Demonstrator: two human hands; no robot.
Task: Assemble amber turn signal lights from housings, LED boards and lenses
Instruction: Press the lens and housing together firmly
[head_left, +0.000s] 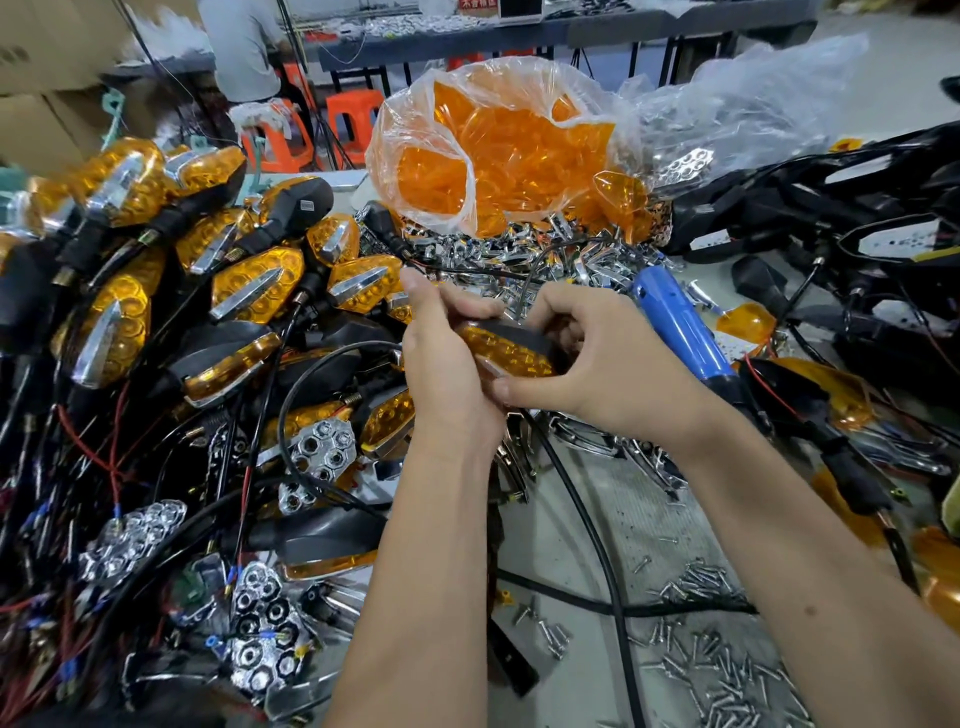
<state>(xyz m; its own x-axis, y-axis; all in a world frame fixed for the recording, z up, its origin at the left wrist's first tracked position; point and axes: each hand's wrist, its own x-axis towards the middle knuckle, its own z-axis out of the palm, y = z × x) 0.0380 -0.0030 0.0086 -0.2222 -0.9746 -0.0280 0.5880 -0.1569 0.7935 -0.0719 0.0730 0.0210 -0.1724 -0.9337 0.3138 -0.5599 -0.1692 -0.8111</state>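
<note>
Turn signal (511, 349) gripped by both hands (519, 358); blue screwdriver (680, 325) right, finished lights (208, 291) left

Your turn signal (506, 349) sits tilted above the table's middle, amber lens facing you, black housing behind. Finished signals (171, 270) pile at the left edge; bagged lenses (498, 156) lie at the far edge.

Left hand (447, 374): bare, no glove or ring seen.
Right hand (597, 358): bare likewise.
Forearms: no sleeves seen (uncovered to the frame's edge).
</note>
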